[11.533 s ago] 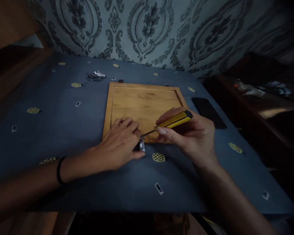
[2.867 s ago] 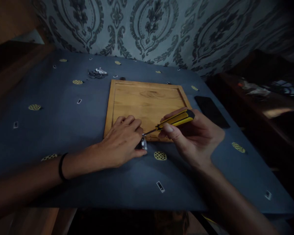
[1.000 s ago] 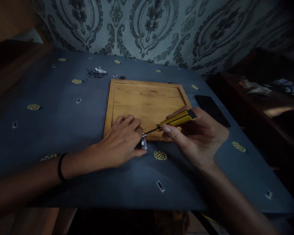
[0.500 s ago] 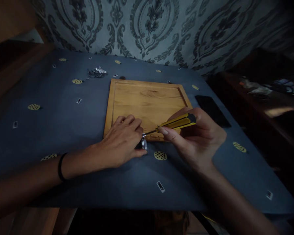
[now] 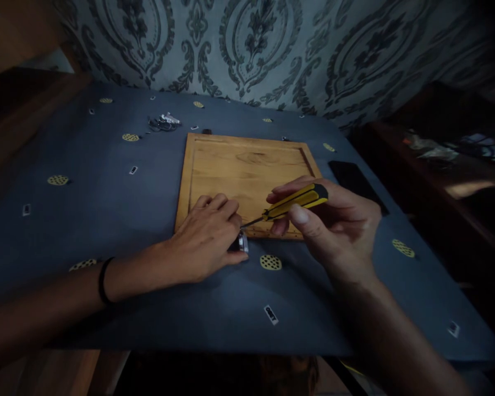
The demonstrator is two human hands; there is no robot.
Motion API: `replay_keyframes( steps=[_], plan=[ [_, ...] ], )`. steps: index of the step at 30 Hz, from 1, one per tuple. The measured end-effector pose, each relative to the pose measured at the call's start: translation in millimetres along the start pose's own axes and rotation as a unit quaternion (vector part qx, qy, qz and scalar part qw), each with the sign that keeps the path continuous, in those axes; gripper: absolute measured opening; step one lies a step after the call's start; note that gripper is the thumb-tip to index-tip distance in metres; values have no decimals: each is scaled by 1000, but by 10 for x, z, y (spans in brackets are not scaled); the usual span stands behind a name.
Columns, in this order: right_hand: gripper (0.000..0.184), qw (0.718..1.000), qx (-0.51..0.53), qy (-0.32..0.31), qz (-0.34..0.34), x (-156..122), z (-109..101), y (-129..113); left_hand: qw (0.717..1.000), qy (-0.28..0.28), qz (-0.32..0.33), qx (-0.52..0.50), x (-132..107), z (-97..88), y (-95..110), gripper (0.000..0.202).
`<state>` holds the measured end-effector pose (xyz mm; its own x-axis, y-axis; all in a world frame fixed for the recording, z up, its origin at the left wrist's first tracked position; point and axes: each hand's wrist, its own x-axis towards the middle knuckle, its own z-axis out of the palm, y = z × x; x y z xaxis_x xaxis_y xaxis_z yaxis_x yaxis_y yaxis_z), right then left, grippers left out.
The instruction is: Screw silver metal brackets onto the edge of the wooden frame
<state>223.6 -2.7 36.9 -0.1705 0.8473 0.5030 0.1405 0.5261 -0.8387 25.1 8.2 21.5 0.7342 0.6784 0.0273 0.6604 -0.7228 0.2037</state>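
A yellow-and-black screwdriver [image 5: 295, 203] rests in my right hand [image 5: 334, 220], its handle between thumb and fingers. Its thin shaft points left and down, the tip meeting a small shiny metal fitting [image 5: 243, 242] at the near edge of a framed wooden panel [image 5: 247, 165]. My left hand [image 5: 208, 236] lies over that edge, thumb and fingers closed on the fitting, hiding most of it. Small dark holes show along the panel's near edge, right of the fitting.
A blue tablecloth [image 5: 107, 220] with yellow printed shapes covers the table. Small metal parts [image 5: 165, 122] lie in a pile at the back left. Right of the panel is a flat black object [image 5: 357, 184]. A patterned curtain or wall covering [image 5: 256, 49] rises behind.
My right hand's fingers and thumb have shifted along the screwdriver handle, and the grip looks looser. The left hand, fitting and panel stay in place.
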Motion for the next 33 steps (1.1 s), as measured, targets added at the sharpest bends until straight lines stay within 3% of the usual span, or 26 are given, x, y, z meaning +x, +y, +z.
replay_keyframes(
  steps=[3,8,12,16,22,33],
  plan=[
    [11,998,-45,26,-21,0,11,8,1000,10,4,5,-1,11,-4,43],
    [26,975,-102,157,-116,-39,78,51,1000,-1,-2,-2,5,-6,1,40],
    [25,959,-100,235,-122,-40,78,50,1000,10,4,-7,-3,2,-10,37],
    [25,965,-103,207,-125,-18,40,63,999,34,11,-6,-12,39,-24,36],
    [23,981,-80,143,-101,-27,76,66,1000,24,10,15,-4,35,-18,40],
    [21,985,-86,130,-67,-69,90,73,1000,18,3,7,1,27,-7,41]
  ],
)
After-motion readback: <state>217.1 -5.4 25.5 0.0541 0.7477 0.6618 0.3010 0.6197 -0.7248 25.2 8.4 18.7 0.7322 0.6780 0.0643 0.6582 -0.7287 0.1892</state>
